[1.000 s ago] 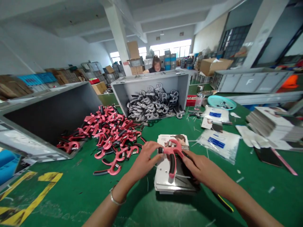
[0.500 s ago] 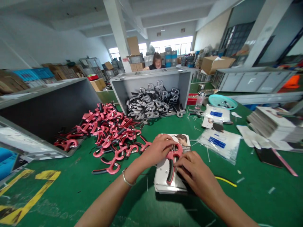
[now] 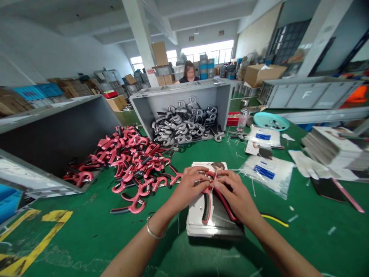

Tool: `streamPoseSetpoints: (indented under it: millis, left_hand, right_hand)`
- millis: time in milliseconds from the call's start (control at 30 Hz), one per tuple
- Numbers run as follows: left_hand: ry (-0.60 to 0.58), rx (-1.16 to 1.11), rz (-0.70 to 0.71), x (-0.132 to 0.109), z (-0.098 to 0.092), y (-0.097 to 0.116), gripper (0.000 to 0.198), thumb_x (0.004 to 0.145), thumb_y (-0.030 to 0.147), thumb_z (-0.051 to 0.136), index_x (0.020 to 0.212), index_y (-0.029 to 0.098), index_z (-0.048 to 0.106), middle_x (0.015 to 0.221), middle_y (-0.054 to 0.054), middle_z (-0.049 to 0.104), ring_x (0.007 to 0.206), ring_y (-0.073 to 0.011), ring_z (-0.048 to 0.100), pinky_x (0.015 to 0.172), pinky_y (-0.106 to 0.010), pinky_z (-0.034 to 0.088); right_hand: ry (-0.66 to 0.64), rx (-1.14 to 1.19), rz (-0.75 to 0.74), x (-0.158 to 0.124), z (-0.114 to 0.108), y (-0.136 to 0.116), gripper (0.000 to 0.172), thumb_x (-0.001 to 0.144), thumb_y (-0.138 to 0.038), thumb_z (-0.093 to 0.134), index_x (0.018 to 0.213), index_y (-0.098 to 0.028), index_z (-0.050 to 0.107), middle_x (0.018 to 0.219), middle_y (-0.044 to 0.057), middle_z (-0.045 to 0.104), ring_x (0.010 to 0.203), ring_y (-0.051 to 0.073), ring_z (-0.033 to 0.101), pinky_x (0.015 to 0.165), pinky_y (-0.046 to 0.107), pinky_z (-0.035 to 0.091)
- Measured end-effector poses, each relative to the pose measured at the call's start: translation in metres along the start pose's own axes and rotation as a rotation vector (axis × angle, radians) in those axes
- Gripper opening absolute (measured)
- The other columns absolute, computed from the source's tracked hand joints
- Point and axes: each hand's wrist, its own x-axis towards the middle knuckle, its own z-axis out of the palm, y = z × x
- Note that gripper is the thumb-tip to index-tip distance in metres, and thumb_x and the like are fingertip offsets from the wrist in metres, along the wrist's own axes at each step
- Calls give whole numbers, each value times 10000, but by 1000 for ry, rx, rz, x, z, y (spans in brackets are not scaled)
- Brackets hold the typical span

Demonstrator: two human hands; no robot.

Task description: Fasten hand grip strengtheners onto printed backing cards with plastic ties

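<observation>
A red and black hand grip (image 3: 206, 207) lies on a stack of printed cards (image 3: 198, 227) in front of me, its two handles pointing toward me. My left hand (image 3: 193, 184) is closed at the left of its curved top. From the right, my right hand (image 3: 233, 192) pinches a thin white tie (image 3: 215, 177) that stands up at the top of the grip. The fingertips of both hands nearly meet there. Many red hand grips (image 3: 135, 157) are heaped to the left of the stack.
Grey grips (image 3: 181, 125) fill a tipped grey crate (image 3: 226, 104) behind. Another tipped crate (image 3: 98, 111) stands left. Plastic bags (image 3: 271, 175), a turquoise plate (image 3: 271, 122), a white glove (image 3: 307, 163) and card stacks (image 3: 331, 146) are at right. A person (image 3: 188, 73) is beyond the crate.
My right hand has moved up from beside the grip's handles to its top, and the right handle now shows. The white tie now stands up between my fingers.
</observation>
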Motion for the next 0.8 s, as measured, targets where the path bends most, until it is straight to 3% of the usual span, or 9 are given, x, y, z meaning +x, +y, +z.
streamPoseSetpoints:
  millis: [100,267,800]
  left_hand:
    - [22,-54,-38,1,1,0,91,861,279,670,857,256,758,1179,-27,681,1154,-227,560,1039,-414,336]
    - [89,-184,-49,-1,6,-1,120,892,280,632,873,229,739,983,-27,740,1011,-196,620,992,-380,384]
    - [121,-121,-33,-8,13,-4,89,888,266,639,905,254,725,978,-13,736,998,-197,611,959,-382,398]
  right_hand:
    - [-49,-20,8,-3,-1,-1,291,966,-373,481,864,-243,722,1263,66,580,1245,268,461,1050,492,348]
    - [-146,-84,-15,-8,-3,-1,238,930,-350,547,803,-231,709,1408,56,501,1321,286,387,1081,522,317]
    - [-186,-125,-44,-5,-4,-3,241,935,-334,540,836,-244,741,1434,52,478,1351,281,361,1092,520,309]
